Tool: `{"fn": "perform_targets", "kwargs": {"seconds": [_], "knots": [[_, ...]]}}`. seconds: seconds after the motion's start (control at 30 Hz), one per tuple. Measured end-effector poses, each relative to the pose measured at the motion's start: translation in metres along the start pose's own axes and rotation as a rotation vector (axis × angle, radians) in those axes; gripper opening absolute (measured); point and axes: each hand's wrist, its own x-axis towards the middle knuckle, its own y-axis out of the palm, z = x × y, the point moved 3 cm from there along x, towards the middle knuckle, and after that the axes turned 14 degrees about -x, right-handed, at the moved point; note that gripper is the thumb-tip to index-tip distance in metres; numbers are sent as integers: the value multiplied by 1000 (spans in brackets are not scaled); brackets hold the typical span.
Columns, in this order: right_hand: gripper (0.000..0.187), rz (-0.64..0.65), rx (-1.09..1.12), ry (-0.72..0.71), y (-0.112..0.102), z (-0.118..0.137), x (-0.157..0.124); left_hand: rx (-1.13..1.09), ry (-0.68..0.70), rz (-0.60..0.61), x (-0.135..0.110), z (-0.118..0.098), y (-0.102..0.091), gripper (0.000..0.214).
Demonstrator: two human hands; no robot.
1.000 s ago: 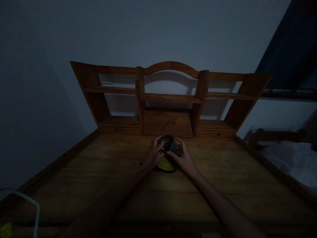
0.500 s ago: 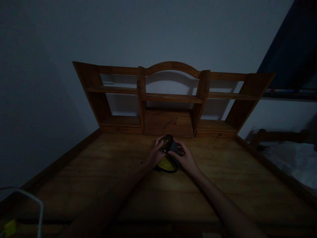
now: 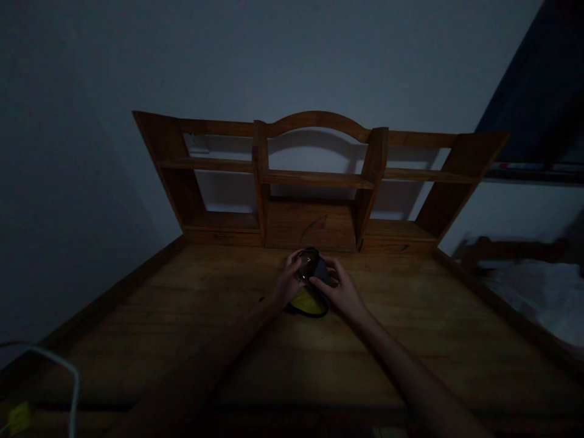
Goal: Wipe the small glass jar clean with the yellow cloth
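Observation:
In the dim head view, my left hand (image 3: 287, 281) is closed around the edge of sunglasses (image 3: 307, 263) with a glossy, brownish lens. My right hand (image 3: 339, 285) pinches a grey cloth (image 3: 322, 272) against the right side of the sunglasses, thumb in front and fingers behind. Below both hands, a black-rimmed case with a yellow lining (image 3: 308, 302) lies open on the desk. My left hand and the sunglasses cover part of it. Darkness hides the finer details of the frame.
A wooden desk (image 3: 205, 322) spreads under my arms, with a wooden shelf unit (image 3: 314, 178) at its back edge. A white cable (image 3: 55, 359) loops at the lower left near a yellow object (image 3: 19, 417). Pale bedding (image 3: 538, 295) lies beyond the right edge.
The sunglasses and cloth have shifted only slightly between my hands, with the lens showing a bit more. Both hands keep their hold in nearly the same place.

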Motion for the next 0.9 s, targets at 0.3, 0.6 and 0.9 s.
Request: {"fn": "perform_targets", "kwargs": {"seconds": [0.3, 0.6, 0.9], "knots": [[55, -21, 124, 38, 3, -7, 1, -17, 3, 14, 1, 2, -2, 50], [42, -28, 484, 253, 12, -39, 9, 136, 10, 129, -7, 4, 8, 61], [53, -24, 369, 160, 5, -26, 6, 243, 84, 207, -5, 9, 4, 60]]}}
